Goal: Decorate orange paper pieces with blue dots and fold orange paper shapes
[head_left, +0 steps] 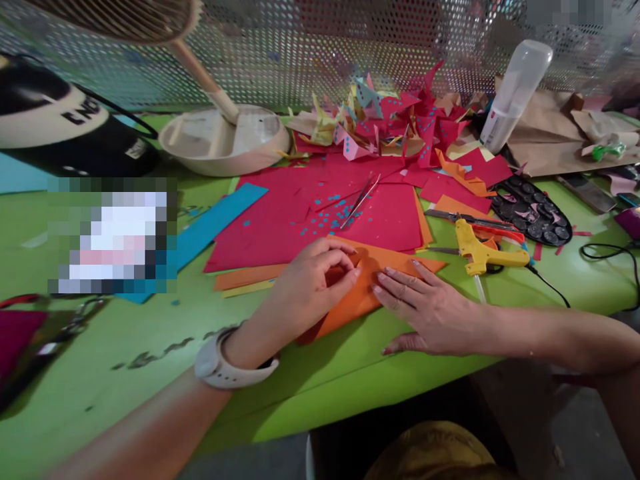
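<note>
Hands: left hand (323, 280) curled, pinch unclear; right hand (425, 303) spread flat.
Folded orange paper (369, 268): beneath both, near green bench (145, 380) front edge.
Red paper sheets (280, 223): just beyond, bearing metal tweezers (361, 201).
Yellow plastic glue gun (480, 252): near right wrist.

Left hand (320, 277): fingers curled toward thumb | Right hand (427, 303): palm down, fingers extended

Black-and-white strapped container (37, 127), far left: dark capitals on white band, "EN" plus a third letter, C or G, unclear. Pale label (136, 149) on its black part: print too small to read. Clear bottle (520, 90), back right: white label (494, 127) with red mark, text illegible. No other readable text.
</note>
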The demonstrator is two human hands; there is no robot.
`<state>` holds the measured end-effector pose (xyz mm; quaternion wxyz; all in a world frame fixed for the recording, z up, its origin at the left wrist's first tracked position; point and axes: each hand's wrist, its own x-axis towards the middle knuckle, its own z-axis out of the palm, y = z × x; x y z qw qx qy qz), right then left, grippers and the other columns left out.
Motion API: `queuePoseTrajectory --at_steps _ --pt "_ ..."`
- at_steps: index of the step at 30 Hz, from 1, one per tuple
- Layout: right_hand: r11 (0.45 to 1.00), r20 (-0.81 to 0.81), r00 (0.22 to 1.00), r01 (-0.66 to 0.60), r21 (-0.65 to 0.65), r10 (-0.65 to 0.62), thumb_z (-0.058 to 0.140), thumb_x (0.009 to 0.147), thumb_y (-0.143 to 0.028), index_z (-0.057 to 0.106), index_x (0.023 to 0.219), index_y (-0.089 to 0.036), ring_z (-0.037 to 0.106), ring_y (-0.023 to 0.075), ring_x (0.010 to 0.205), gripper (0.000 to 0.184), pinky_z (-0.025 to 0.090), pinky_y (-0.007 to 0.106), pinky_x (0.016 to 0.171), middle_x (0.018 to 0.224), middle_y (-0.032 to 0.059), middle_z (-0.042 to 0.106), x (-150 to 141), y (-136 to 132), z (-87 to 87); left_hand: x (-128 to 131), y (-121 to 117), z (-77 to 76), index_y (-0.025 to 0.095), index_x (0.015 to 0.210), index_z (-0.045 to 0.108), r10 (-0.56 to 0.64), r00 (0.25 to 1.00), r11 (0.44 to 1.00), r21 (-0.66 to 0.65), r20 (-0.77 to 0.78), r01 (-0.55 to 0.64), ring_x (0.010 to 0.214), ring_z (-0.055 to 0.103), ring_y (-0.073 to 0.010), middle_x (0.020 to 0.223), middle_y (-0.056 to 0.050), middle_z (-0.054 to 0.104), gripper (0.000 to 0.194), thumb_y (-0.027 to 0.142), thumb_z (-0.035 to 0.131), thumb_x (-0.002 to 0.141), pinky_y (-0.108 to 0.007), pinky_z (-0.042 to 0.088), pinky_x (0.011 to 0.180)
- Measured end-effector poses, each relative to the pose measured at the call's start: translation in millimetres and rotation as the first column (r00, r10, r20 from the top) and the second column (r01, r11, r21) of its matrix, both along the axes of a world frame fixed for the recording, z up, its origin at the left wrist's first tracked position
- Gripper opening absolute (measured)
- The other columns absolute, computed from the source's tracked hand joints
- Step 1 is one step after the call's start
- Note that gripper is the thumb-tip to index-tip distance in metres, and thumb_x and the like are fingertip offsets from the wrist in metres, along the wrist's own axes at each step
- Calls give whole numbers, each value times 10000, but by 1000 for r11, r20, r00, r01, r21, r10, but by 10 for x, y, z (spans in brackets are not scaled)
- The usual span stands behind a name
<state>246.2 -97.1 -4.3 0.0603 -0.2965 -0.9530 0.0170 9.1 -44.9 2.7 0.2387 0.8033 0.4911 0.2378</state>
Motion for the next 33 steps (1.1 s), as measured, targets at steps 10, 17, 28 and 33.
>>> queuePoseTrajectory --at_steps 10,17,28,33 --pt "1000 0 1000 -10 13 10 353 974 -640 438 1466 -38 400 308 1445 783 321 563 1188 1498 215 470 4 -6 30 23 -35 13 193 808 593 -16 999 998 68 -48 19 971 647 -235 1047 -93 644 242 389 507 921 -440 542 903" --pt "999 -14 1000 -11 35 11 321 990 -624 461 1450 -30 410 318 1437 764 353 558 1176 1494 202 478 11 -14 27 24 -124 51 170 1094 645 -24 993 962 268 -117 55 1159 632 -258 1199 -125 674 313 377 437 987 -452 511 1019" --pt "1000 -6 1000 -1 17 1 348 985 -622 458 1450 -31 393 329 1445 760 330 570 1186 1516 211 450 4 -28 0 -59 -239 -164 73 1460 458 -292 814 862 230 -502 452 1450 391 -256 1545 -170 439 518 161 265 988 -432 358 1182" --pt "1000 -2 1000 7 -2 -7 383 970 -631 449 1460 -43 373 318 1459 768 308 570 1195 1508 227 457 -5 -28 1 -74 -215 -173 109 1481 441 -292 814 869 217 -502 446 1454 385 -251 1553 -151 430 526 199 242 1002 -441 363 1180"
